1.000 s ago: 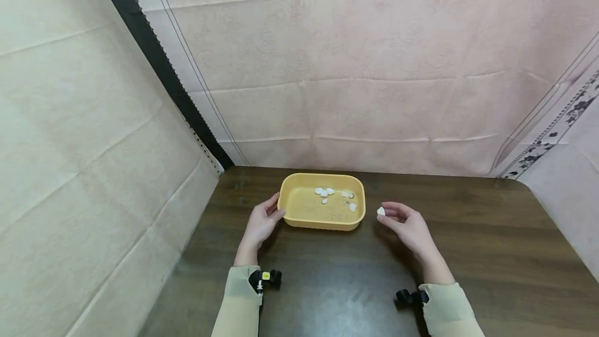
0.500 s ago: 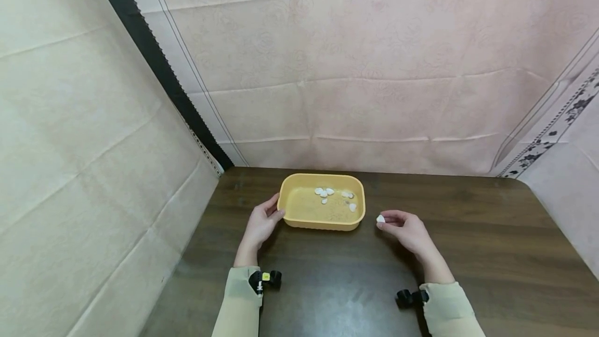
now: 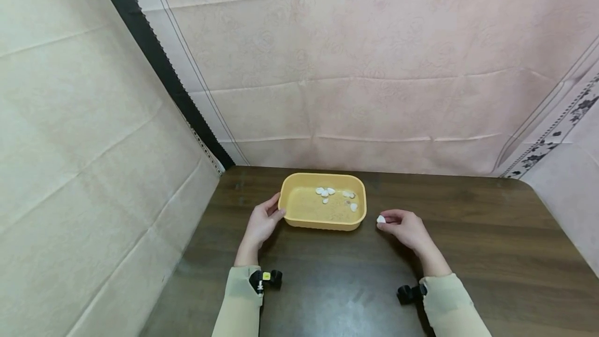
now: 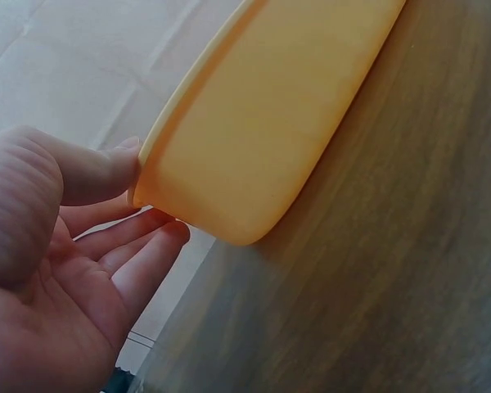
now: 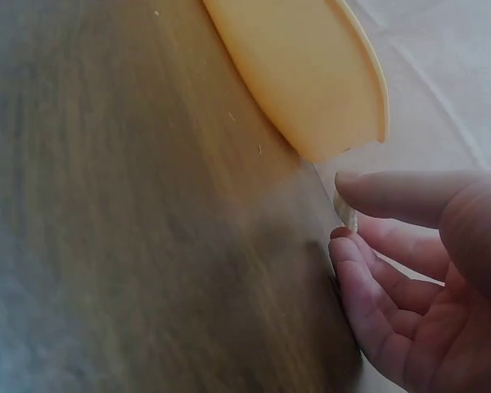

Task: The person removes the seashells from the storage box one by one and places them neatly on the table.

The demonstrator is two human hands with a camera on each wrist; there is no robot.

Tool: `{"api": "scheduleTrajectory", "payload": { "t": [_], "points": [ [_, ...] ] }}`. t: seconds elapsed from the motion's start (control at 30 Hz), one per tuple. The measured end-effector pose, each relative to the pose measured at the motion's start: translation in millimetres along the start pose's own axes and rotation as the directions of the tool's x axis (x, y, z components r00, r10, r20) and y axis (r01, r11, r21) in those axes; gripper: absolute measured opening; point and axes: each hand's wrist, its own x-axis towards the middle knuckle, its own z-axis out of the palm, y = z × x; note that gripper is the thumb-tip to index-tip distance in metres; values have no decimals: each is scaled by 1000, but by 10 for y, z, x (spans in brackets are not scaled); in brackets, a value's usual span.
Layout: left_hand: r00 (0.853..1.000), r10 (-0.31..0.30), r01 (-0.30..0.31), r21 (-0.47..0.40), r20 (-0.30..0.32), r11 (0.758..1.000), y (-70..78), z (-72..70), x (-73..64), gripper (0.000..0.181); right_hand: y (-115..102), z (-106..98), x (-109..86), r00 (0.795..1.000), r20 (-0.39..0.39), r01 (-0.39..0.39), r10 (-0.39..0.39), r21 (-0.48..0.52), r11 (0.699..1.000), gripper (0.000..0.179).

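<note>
Step — apparently holding | right grip nearly closed, pinching white piece near yellow tray | left grip pinching tray's end | next — likely calls for a steady, light pinch

pale green sleeves bear black wrist cameras, one yellow-marked.

No legible text or numbers.
</note>
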Motion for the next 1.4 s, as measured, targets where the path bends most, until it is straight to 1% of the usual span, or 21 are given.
{"api": "scheduleTrajectory", "payload": {
  "t": [0.23,0.5,0.7,0.87,1.4],
  "points": [
    [1000,-6,6,6,2,1000,-1,5,0,57,1,9,33,1000,7,-28,28,-53,998,38],
    [1000,18,-18,-1,8,1000,4,1,-2,58,18,34,51,1000,-15,-11,10,-89,996,34],
    [1000,26,-26,-6,11,1000,-16,2,-1,58,50,53,44,1000,-25,-3,0,-95,996,33],
    [1000,30,-30,1,9,1000,-20,-2,0,57,40,42,36,1000,-22,4,-6,-89,996,35],
    [1000,19,-19,3,6,1000,-19,-3,9,57,45,58,46,1000,-25,-9,7,-98,995,39]
  ]
}}
